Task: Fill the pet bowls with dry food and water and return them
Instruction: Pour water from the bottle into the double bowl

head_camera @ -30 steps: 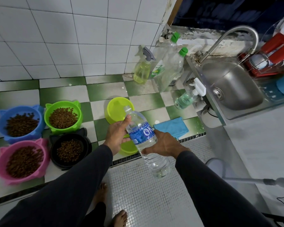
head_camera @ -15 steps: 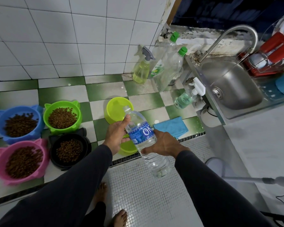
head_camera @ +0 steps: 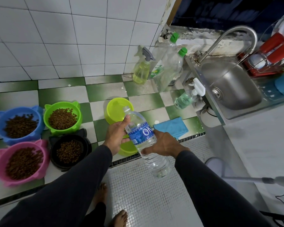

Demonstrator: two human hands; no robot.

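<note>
I hold a clear water bottle (head_camera: 143, 133) with a blue label, tilted, its open neck pointing up-left over the floor. My left hand (head_camera: 116, 136) grips it near the shoulder; my right hand (head_camera: 164, 145) grips its middle. Behind the neck stands an empty yellow-green bowl (head_camera: 116, 110); a second yellow-green bowl (head_camera: 127, 149) shows under my left hand. At the left, a blue bowl (head_camera: 18, 123), a green bowl (head_camera: 62, 117), a pink bowl (head_camera: 21, 163) and a black bowl (head_camera: 70, 150) each hold dry brown kibble.
A blue cloth (head_camera: 172, 126) lies right of the bottle. A spray bottle (head_camera: 142, 71), two tall green-capped bottles (head_camera: 169, 69) and a small pump bottle (head_camera: 185, 99) stand by the wall. A steel sink (head_camera: 231, 86) with a faucet is at right. My bare feet (head_camera: 120, 217) stand on mosaic floor.
</note>
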